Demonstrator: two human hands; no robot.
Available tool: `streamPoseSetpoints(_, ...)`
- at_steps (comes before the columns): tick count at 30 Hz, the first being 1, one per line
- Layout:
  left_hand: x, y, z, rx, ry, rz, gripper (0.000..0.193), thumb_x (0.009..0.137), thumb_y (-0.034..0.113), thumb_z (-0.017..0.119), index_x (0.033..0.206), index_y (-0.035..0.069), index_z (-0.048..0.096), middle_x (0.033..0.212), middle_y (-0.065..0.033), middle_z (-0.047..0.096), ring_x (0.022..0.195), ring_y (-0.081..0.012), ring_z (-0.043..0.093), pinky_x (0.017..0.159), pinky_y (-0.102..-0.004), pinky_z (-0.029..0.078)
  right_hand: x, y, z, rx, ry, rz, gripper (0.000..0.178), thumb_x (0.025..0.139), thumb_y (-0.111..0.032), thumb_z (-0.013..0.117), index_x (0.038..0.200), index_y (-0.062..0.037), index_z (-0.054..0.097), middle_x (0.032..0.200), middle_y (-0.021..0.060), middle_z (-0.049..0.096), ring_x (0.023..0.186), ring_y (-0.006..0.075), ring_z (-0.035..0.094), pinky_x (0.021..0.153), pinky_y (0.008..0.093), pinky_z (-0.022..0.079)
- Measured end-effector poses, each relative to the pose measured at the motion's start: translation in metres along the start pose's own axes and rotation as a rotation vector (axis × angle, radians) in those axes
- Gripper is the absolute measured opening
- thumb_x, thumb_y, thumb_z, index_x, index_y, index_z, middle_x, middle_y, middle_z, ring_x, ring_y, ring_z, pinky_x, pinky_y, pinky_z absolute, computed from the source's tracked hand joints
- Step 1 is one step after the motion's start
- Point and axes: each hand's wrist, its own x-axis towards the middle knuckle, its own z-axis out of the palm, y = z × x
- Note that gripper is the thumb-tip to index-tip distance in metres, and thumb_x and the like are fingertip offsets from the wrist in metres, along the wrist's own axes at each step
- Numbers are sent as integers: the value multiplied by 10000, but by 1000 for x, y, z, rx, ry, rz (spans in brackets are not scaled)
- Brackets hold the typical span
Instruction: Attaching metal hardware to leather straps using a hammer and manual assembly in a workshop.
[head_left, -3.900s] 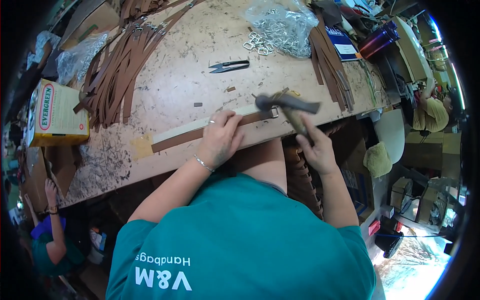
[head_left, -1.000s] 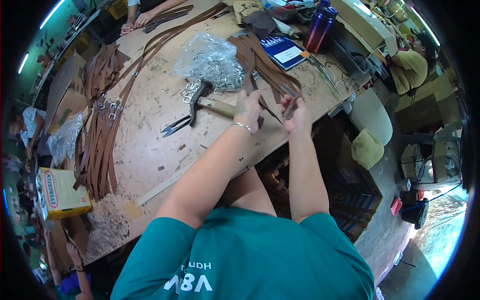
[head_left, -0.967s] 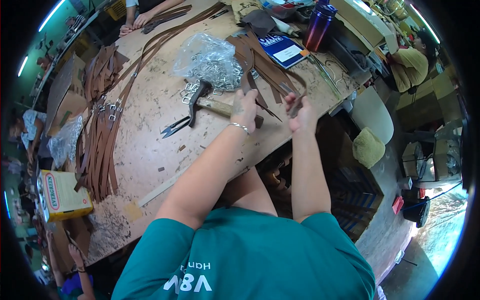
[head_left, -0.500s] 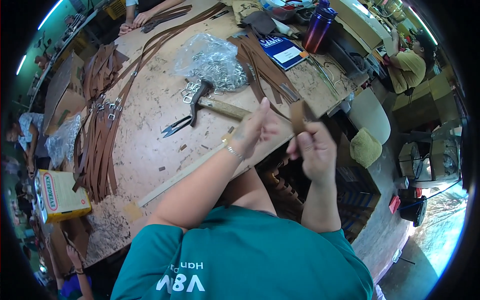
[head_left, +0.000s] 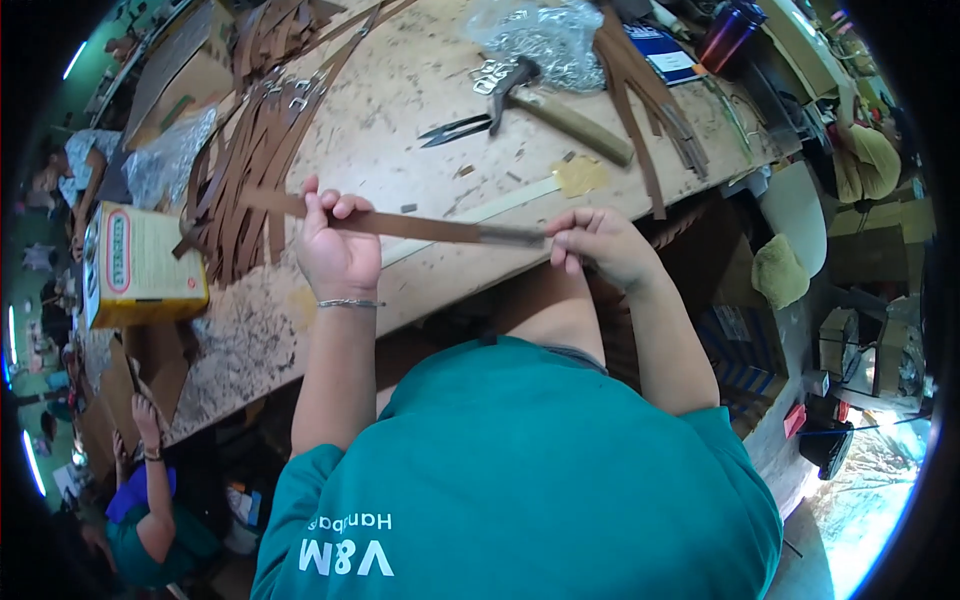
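A long brown leather strap (head_left: 425, 228) is stretched above the near edge of the table between my hands. My left hand (head_left: 340, 245) curls its fingers and thumb around it, and one end sticks out past that hand to the left. The other end, which looks greyish, is pinched between the thumb and fingers of my right hand (head_left: 607, 245). Beyond them lie a hammer (head_left: 570, 125) with a wooden handle and dark thread snips (head_left: 457, 130). Several square metal rings (head_left: 490, 75) are beside the hammer head.
A heap of brown straps (head_left: 240, 170) lies at the left, near a yellow-and-white tin (head_left: 150, 265). At the back are a plastic bag of metal rings (head_left: 560, 45), more straps (head_left: 640, 100), a blue booklet (head_left: 662, 52) and a purple-red bottle (head_left: 732, 38). Another person (head_left: 150, 500) is at lower left.
My left hand has moved left and taken hold of the strap, which was bent in my right hand and is now drawn out straight. The view has shifted, so the table items appear higher.
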Motion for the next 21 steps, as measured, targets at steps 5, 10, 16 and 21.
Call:
streamPoseSetpoints(5, -11, 6, -78, 126, 363, 217, 205, 967, 205, 341, 1107, 96, 444, 715, -7, 461, 628, -125, 446, 662, -292, 438, 24, 43, 19, -357, 383, 20, 156, 856, -76, 496, 951, 19, 576, 727, 61, 607, 543, 72, 544, 554, 206, 451)
streamPoseSetpoints(10, -18, 9, -95, 92, 392, 216, 181, 960, 196, 350, 1087, 103, 439, 720, -15, 477, 637, -131, 456, 676, -316, 440, 18, 60, 42, -1012, 541, -619, 176, 808, -87, 582, 964, -6, 595, 738, 99, 586, 625, 226, 568, 615, 312, 468)
streamPoseSetpoints(16, -18, 7, -95, 120, 392, 226, 189, 952, 220, 376, 1057, 112, 490, 760, -22, 499, 704, -161, 480, 738, -337, 449, 21, 58, 71, -1148, 284, -624, 209, 723, -117, 663, 908, -33, 612, 837, 95, 521, 832, 287, 487, 750, 358, 416)
streamPoseSetpoints(21, -20, 7, -95, 112, 372, 212, 196, 953, 226, 372, 1055, 111, 493, 770, -26, 505, 706, -168, 485, 740, -339, 450, 32, 62, 68, -1187, 258, -611, 138, 734, -105, 641, 831, -36, 573, 821, 108, 498, 807, 293, 479, 722, 379, 411)
